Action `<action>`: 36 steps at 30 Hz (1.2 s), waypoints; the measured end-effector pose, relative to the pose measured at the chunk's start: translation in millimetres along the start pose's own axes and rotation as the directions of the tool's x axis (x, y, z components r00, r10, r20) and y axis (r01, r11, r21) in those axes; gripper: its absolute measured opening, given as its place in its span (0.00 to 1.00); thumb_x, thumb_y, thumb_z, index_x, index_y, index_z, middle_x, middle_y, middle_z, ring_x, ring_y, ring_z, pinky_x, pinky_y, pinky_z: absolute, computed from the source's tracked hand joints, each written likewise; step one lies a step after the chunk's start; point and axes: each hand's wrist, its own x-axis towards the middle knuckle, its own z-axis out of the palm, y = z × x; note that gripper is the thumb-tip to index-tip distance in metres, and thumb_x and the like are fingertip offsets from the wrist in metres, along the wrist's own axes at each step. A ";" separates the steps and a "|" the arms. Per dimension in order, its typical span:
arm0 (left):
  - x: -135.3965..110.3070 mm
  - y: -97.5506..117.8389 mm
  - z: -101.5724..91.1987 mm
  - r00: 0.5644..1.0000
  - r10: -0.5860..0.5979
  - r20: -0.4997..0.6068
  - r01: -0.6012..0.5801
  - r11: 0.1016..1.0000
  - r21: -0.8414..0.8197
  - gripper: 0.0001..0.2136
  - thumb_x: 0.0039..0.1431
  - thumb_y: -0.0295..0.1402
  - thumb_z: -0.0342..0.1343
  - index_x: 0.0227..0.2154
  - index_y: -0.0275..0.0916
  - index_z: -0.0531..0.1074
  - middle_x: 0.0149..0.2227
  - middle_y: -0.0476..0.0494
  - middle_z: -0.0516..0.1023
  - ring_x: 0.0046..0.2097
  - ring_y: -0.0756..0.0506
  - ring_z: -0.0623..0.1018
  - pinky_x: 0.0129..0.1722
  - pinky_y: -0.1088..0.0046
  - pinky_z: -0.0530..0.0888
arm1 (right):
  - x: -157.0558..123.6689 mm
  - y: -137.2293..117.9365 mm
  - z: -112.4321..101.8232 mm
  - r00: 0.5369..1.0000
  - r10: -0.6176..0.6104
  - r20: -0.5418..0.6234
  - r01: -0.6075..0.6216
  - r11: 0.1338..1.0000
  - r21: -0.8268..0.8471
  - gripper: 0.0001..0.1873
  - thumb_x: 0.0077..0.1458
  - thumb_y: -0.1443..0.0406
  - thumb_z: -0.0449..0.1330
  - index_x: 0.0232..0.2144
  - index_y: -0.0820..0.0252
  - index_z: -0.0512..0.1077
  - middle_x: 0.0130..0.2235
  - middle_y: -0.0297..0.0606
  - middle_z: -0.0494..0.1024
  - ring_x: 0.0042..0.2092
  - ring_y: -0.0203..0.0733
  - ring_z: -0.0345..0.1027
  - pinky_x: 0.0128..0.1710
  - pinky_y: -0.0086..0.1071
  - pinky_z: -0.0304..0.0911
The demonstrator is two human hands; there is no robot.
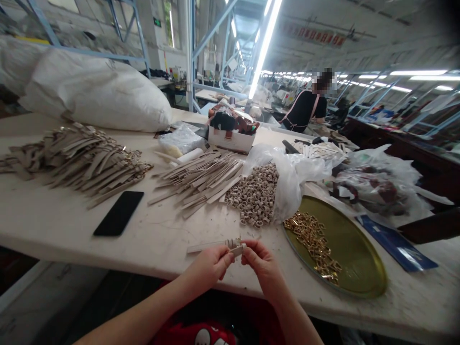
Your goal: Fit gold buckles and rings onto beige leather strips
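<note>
Both hands meet at the near edge of the white table. My left hand pinches a thin beige strap that lies out to the left on the table. My right hand pinches the strap's end, where a small metal buckle sits between the fingertips. Just beyond the hands is a heap of small beige loops spilling from a clear plastic bag. A round gold tray to the right holds a pile of gold buckles.
A black phone lies on the table at left. Loose beige straps are piled in the middle, and finished straps at left. A big white sack and a small box stand behind. A person in black works farther back.
</note>
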 end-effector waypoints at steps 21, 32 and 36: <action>7.7 -3.2 -0.1 0.987 -0.133 -0.091 0.129 0.990 -0.048 0.09 0.51 0.37 0.50 0.31 0.39 0.58 0.23 0.53 0.69 0.22 0.53 0.65 0.21 0.79 0.60 | -14.1 9.7 12.2 0.980 0.194 0.040 -0.196 0.933 0.300 0.12 0.45 0.57 0.63 0.26 0.60 0.69 0.24 0.30 0.68 0.25 0.30 0.58 0.26 0.24 0.57; -7.7 -4.1 0.2 0.990 -0.126 -0.069 0.134 0.980 0.146 0.12 0.52 0.43 0.48 0.29 0.38 0.65 0.24 0.49 0.71 0.23 0.50 0.68 0.20 0.78 0.61 | -30.1 21.1 19.0 0.899 0.264 0.349 -0.401 0.816 0.417 0.10 0.46 0.63 0.64 0.31 0.60 0.68 0.29 0.32 0.70 0.29 0.32 0.62 0.30 0.26 0.57; -14.3 -9.4 1.7 0.992 -0.123 -0.022 0.124 0.992 0.028 0.14 0.52 0.44 0.48 0.30 0.37 0.65 0.25 0.49 0.72 0.22 0.51 0.68 0.18 0.79 0.63 | -38.8 19.4 26.0 0.937 0.179 0.300 -0.300 0.853 0.427 0.09 0.45 0.64 0.64 0.28 0.59 0.67 0.27 0.31 0.69 0.29 0.32 0.61 0.31 0.26 0.56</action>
